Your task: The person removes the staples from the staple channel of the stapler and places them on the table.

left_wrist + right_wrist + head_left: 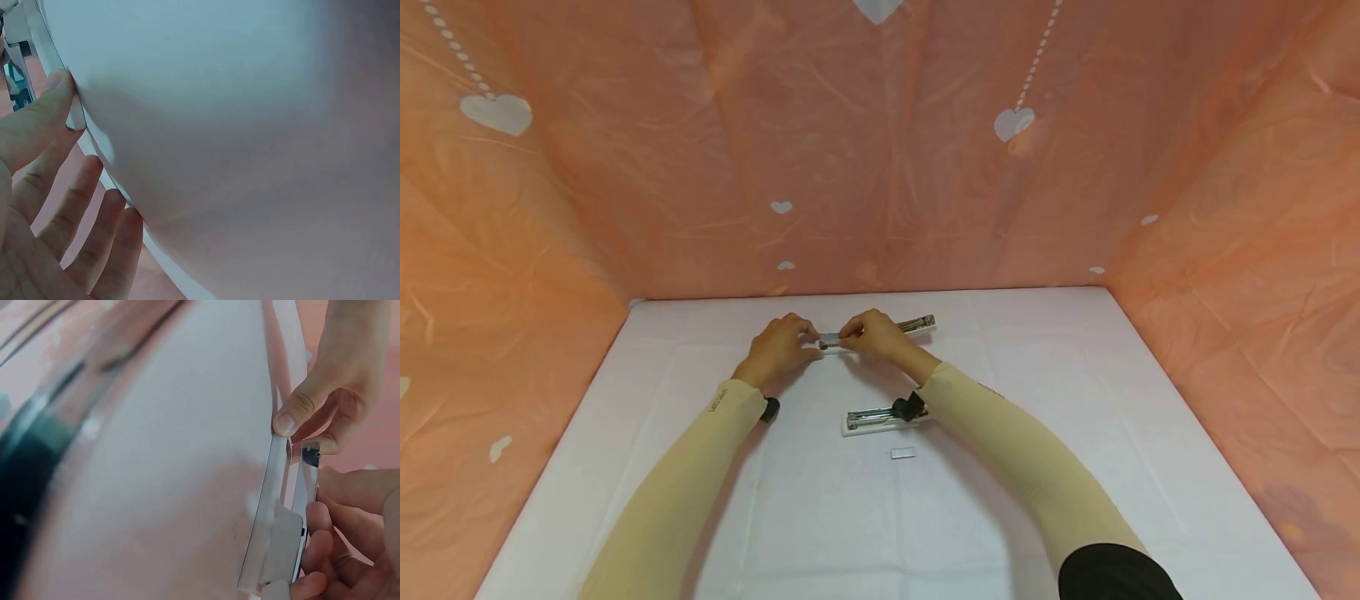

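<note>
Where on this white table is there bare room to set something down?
The table's right side and its left side beside the left hand are bare. The middle is crowded: far stapler held by both hands, right hand, near stapler, staple strip.

Both arms outstretched; left hand (777, 348), right hand (876, 334) fingers curled, nearly meeting

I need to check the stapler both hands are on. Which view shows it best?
Head view: the far stapler shows whole between left hand and right hand. Right wrist shows one end close; left wrist only a sliver.
</note>
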`<move>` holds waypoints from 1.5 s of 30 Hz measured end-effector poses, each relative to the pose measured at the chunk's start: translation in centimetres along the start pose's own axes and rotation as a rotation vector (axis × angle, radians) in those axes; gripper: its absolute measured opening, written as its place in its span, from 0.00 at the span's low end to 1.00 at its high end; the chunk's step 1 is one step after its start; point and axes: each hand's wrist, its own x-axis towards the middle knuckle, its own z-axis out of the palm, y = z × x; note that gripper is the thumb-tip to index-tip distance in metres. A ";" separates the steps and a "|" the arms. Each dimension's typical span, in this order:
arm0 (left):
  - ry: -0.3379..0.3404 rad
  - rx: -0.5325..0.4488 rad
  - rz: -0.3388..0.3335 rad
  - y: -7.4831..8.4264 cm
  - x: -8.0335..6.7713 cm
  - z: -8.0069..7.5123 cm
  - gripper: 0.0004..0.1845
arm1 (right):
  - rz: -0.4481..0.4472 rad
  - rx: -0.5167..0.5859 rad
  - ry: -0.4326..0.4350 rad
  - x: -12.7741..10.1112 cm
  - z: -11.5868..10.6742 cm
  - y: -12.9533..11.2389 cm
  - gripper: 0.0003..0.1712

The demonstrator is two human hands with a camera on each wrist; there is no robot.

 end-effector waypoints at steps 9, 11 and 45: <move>-0.003 0.003 -0.003 -0.1 0.2 0.2 0.20 | -0.018 -0.033 0.042 0.4 0.1 0.1 0.08; 0.002 0.007 0.003 0.0 0.2 0.1 0.19 | -0.021 -0.042 0.053 0.5 0.0 0.1 0.07; 0.020 0.021 0.014 -0.2 0.1 0.2 0.19 | 0.002 -0.184 0.059 1.4 0.2 -0.8 0.11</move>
